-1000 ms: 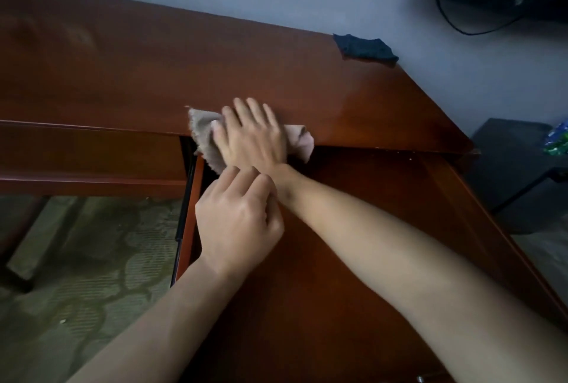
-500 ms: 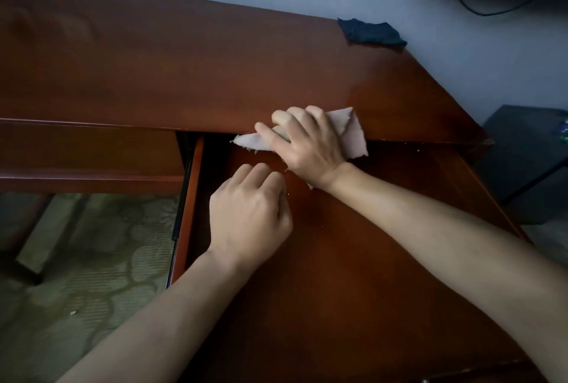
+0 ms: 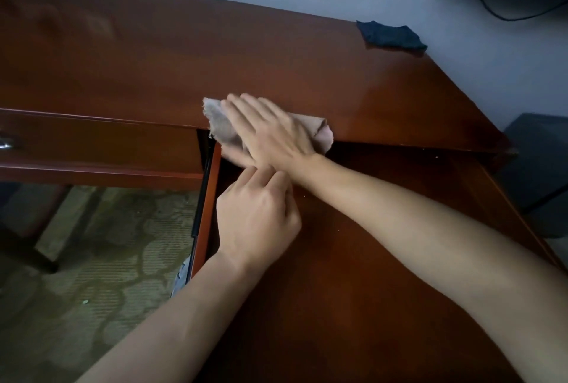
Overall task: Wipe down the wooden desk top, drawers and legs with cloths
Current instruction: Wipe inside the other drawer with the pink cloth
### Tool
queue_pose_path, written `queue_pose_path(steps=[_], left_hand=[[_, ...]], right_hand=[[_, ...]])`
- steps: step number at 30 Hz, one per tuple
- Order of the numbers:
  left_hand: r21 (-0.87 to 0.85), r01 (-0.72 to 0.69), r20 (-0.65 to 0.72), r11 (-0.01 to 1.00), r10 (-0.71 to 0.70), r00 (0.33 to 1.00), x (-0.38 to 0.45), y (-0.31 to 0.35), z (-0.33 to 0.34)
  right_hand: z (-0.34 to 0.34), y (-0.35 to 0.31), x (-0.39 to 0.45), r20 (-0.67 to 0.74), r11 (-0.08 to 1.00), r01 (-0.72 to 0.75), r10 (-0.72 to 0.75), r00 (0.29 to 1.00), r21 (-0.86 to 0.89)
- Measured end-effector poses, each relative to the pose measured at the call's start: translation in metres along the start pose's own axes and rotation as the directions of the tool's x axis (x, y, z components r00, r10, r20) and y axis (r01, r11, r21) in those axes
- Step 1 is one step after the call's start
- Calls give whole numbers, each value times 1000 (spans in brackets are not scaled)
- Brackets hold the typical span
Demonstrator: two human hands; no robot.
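The reddish wooden desk top (image 3: 153, 69) fills the upper half of the head view. Below its front edge a drawer (image 3: 368, 259) is pulled out. My right hand (image 3: 267, 133) lies flat with straight fingers on a beige cloth (image 3: 322, 132), pressing it against the desk's front edge at the drawer's back left corner. My left hand (image 3: 258, 216) rests inside the drawer just below the right wrist, fingers curled, holding nothing that I can see. A dark blue cloth (image 3: 390, 35) lies on the desk's far right corner.
A shut drawer front with a metal handle (image 3: 6, 144) is at the left. Patterned floor (image 3: 92, 259) shows under the desk. A dark cabinet (image 3: 541, 167) stands to the right, and a black screen with a cable (image 3: 504, 10) hangs on the wall.
My right hand slid the beige cloth right along the desk edge, then back left to the drawer's corner, its fingers now flat. My left hand stayed in the drawer.
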State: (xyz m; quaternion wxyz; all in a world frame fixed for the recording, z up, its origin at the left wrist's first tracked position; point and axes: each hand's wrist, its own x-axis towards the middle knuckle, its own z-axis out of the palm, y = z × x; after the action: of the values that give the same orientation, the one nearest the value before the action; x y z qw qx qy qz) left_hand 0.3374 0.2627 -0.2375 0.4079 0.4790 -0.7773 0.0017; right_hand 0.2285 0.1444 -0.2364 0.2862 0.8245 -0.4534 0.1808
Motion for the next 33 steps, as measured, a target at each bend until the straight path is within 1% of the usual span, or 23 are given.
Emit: queue_pose_path(steps=[2,4,6,8,10,12,14,15,16,17,18,19,21,23,25,27,30,33], left_hand=[[9,-10,-4,1000,10,1000,0,0,1],[14,-28,10,1000,28,1000,-1,0,2],[12,-31,48,999,31,998,-4,1,2],[12,-27,72,1000,26,997,-4,1,3],[25,-29,120,999,26,992,-3,1,6],[62,-58,201,996,44,979,-5,-1,11],[127,-114,329,985,67,942,-9,-1,16],[163,-147,421,976,66,905,-11,1,16],[188,-173,520,967,52,853,-12,3,16],[214,-184,589,959,24,808,-13,4,17],[243,-190,626,951,-4,780,-14,5,18],[247,-181,624,952,-13,781,-15,6,19],[225,-155,579,962,-4,815,-12,8,15],[213,-128,537,969,-6,844,-9,6,14],[214,-118,509,970,-7,861,-9,3,11],[232,-97,528,968,-41,849,-10,-1,9],[271,-98,550,958,-70,832,-13,-6,12],[295,-173,561,940,-24,827,-16,-7,18]], right_hand=[[-3,7,-11,104,989,138,-131,986,-61],[-5,25,-20,87,980,175,-167,982,-95],[-6,51,-37,39,976,154,-150,988,-153],[-13,82,-63,49,967,130,-122,991,-219],[-26,115,-91,107,954,120,-94,990,-273],[-37,138,-114,177,959,63,-14,984,-276],[-42,144,-125,217,962,-11,73,974,-273],[-42,142,-126,222,963,-43,104,970,-265],[-41,137,-125,217,967,-63,119,969,-247],[-39,131,-121,205,971,-72,120,971,-228],[-37,123,-114,183,974,-65,106,977,-216],[-32,114,-104,149,974,-41,76,986,-224],[-14,87,-74,57,968,10,4,998,-250],[4,46,-36,-3,975,28,-29,1000,-219],[16,5,-1,-25,983,36,-41,999,-178],[24,-21,20,-7,985,34,-35,999,-166],[26,-22,29,14,988,-11,13,1000,-155],[23,-8,18,5,987,-12,13,1000,-162]])
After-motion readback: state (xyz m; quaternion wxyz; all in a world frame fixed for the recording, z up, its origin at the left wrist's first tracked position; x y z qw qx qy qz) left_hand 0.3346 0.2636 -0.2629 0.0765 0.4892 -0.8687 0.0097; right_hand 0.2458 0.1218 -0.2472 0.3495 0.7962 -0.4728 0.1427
